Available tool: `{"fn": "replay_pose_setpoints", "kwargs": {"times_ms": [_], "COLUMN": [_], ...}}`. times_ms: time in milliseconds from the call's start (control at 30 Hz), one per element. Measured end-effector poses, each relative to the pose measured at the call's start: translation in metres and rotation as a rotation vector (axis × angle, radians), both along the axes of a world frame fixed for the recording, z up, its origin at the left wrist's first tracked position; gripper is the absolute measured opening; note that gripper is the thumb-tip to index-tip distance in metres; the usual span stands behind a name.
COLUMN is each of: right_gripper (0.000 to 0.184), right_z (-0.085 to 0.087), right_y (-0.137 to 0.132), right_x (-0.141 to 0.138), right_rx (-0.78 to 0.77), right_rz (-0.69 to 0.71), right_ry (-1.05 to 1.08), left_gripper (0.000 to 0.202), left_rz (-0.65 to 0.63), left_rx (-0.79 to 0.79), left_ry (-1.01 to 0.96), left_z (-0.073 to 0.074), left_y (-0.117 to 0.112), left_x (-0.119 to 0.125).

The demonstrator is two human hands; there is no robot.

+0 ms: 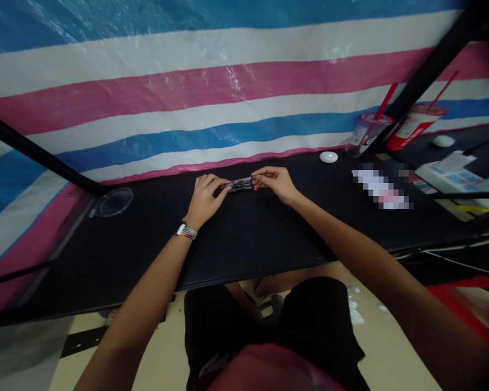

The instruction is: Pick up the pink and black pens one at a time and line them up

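Both my hands meet over the far middle of a black table (236, 239). Between them lies a small bundle of thin pen-like sticks (239, 184), dark with red and pale marks, held level just above the tabletop. My left hand (206, 198) curls round the bundle's left end, fingers closed. My right hand (274, 182) pinches the right end with fingertips together. A striped woven band sits on my left wrist (186, 232).
A clear plastic lid (114, 202) lies at the table's left. A small white round object (328, 157), two cups with red straws (391, 127), papers and boxes (452, 174) crowd the right. A striped blue, pink and white tarp (228, 81) hangs behind. Black frame bars cross both sides.
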State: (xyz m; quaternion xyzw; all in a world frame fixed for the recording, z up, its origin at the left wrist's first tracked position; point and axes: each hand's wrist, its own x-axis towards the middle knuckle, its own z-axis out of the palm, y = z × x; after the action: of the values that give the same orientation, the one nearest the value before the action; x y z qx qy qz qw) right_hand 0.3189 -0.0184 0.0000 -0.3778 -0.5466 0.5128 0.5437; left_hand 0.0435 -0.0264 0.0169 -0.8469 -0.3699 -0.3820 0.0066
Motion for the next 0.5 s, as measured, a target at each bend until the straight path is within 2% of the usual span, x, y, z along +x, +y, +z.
{"fn": "replay_pose_setpoints", "kwargs": {"times_ms": [233, 500], "right_gripper": [0.043, 0.037], "right_z": [-0.0011, 0.004], "right_y": [0.001, -0.0021], "right_x": [-0.0004, 0.0032], "right_rx": [-0.042, 0.004], "right_rz": [-0.024, 0.011], "right_ry": [-0.031, -0.023], "left_gripper": [0.017, 0.025], "left_rz": [-0.03, -0.079], "left_rx": [-0.051, -0.143], "left_ry": [0.006, -0.092], "left_z": [-0.0007, 0.0016], "left_y": [0.0003, 0.0015], "left_x": [0.0, 0.002]}}
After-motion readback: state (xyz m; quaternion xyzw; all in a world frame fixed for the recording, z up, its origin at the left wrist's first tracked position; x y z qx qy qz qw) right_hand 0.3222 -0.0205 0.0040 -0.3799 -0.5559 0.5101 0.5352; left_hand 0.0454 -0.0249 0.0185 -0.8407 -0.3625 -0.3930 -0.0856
